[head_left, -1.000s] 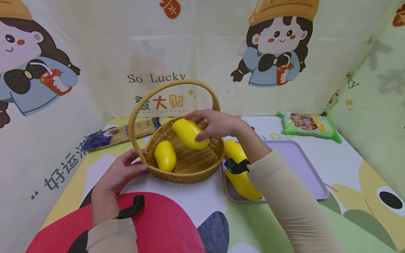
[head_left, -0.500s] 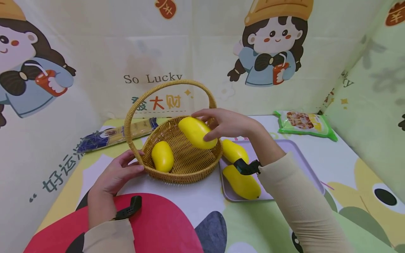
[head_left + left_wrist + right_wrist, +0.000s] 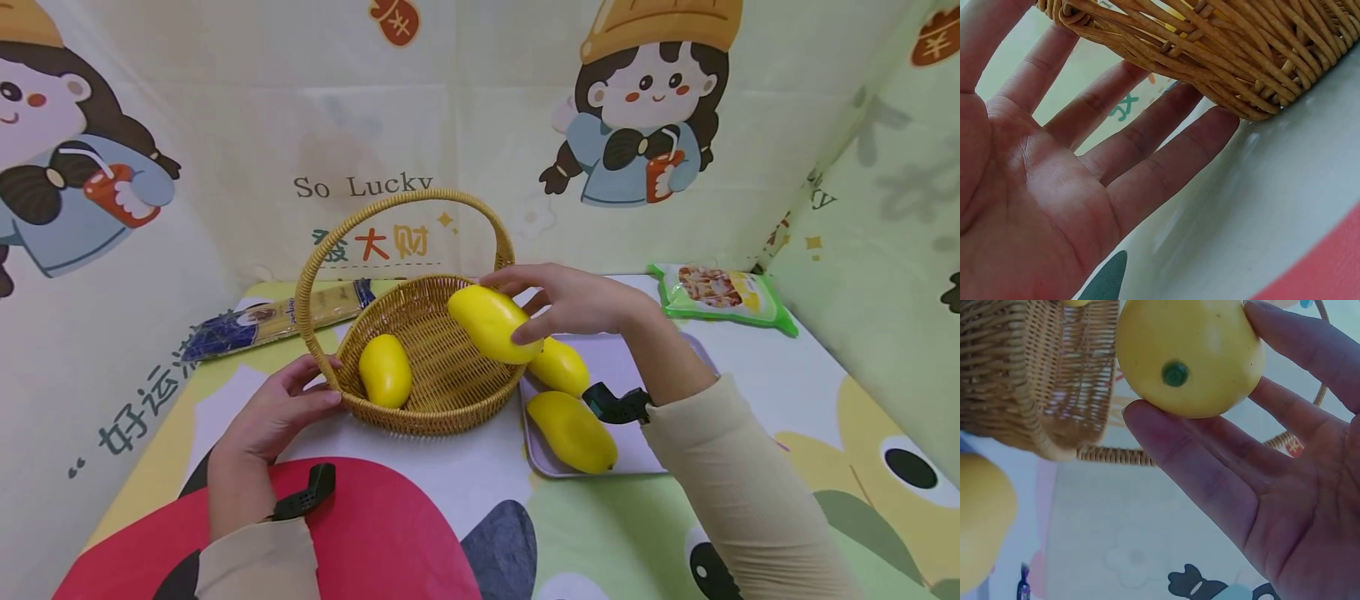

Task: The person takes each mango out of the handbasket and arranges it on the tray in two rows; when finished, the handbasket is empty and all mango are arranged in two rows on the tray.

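Observation:
In the head view, a yellow mango [image 3: 492, 323] is pinched between the thumb and fingers of my right hand [image 3: 573, 300], over the right side of the wicker basket [image 3: 442, 423]. The right wrist view shows this mango's green stem end [image 3: 1175, 374] between the fingertips. Another mango [image 3: 386, 372] lies inside the basket at the left. My left hand [image 3: 281, 408] rests at the basket's left side by the handle's foot. In the left wrist view its fingers [image 3: 1166, 165] are spread and fairly straight, tips against the woven wall. Two mangoes [image 3: 572, 433] lie on the lilac tray [image 3: 637, 463].
Behind the basket's left side lies a long pasta packet [image 3: 277, 319]. A green-edged food bag [image 3: 723, 297] lies at the back right. The basket's tall handle [image 3: 405, 197] arches over it. A printed cloth wall [image 3: 495, 125] stands behind the table.
My right hand has moved right with the mango, from over the basket's middle to its right rim, and now overlaps the tray's far mango. The left hand stays at the basket.

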`<state>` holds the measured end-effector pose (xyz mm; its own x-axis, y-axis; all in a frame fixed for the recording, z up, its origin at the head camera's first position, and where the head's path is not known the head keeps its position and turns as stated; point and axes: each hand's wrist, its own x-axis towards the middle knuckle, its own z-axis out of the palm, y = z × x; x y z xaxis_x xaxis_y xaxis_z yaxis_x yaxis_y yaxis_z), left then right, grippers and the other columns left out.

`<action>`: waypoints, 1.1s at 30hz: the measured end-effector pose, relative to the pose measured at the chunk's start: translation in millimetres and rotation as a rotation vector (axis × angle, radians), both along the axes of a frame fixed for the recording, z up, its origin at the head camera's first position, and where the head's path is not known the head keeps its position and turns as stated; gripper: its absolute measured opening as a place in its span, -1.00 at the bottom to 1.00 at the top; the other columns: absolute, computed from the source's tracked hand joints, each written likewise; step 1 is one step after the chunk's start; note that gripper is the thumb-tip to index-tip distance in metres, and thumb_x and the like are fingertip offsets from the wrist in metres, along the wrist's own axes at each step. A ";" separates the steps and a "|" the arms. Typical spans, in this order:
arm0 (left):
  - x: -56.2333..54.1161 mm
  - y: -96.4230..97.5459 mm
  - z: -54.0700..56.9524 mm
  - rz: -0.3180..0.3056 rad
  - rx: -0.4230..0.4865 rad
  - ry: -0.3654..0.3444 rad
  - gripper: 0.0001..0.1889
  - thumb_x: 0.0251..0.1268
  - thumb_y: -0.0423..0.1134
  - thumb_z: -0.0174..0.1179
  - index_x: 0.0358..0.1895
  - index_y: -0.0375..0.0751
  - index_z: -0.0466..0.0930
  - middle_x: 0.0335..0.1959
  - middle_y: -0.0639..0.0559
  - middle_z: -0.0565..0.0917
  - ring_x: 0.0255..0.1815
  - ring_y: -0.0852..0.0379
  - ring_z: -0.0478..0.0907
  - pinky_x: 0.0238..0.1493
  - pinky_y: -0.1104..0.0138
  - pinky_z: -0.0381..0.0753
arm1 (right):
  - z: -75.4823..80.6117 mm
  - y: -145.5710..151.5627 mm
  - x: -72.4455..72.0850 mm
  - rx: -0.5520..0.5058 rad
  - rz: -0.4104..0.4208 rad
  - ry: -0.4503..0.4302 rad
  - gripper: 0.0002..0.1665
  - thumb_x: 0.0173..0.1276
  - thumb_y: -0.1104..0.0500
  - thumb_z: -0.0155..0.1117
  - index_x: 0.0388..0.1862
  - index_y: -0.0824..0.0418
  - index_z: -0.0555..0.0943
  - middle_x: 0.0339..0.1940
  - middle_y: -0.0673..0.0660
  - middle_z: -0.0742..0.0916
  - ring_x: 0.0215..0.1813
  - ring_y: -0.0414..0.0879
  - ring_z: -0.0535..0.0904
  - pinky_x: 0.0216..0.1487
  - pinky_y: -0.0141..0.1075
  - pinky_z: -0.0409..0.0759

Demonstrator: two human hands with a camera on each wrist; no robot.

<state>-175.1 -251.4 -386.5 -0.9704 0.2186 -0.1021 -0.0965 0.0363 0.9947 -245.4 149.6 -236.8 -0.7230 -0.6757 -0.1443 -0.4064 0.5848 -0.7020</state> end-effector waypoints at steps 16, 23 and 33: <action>1.2 -1.2 1.1 0.014 -0.026 -0.012 -0.59 0.42 -0.33 0.31 0.27 0.00 0.53 0.38 0.09 0.36 0.23 0.30 0.55 0.16 0.35 0.69 | -7.6 41.8 2.7 -0.029 -0.052 -0.016 -0.15 0.35 0.14 0.42 0.55 -0.30 0.35 0.46 0.04 0.50 0.38 0.16 0.55 0.23 0.06 0.66; 1.9 -2.5 1.1 0.014 -0.023 -0.001 -0.62 0.42 -0.34 0.31 0.22 0.04 0.55 0.36 0.08 0.37 0.19 0.28 0.58 0.15 0.36 0.69 | -7.5 62.9 6.0 -0.027 -0.095 -0.015 -0.17 0.37 0.09 0.41 0.56 -0.28 0.34 0.48 0.11 0.48 0.41 0.21 0.51 0.22 0.07 0.66; -0.2 0.0 0.0 0.010 -0.014 0.002 -0.63 0.42 -0.35 0.30 0.22 0.03 0.56 0.34 0.10 0.40 0.17 0.30 0.59 0.15 0.37 0.69 | -9.6 98.0 9.7 0.017 -0.168 0.013 -0.19 0.40 0.04 0.38 0.59 -0.23 0.32 0.48 0.19 0.48 0.34 0.17 0.58 0.16 0.04 0.66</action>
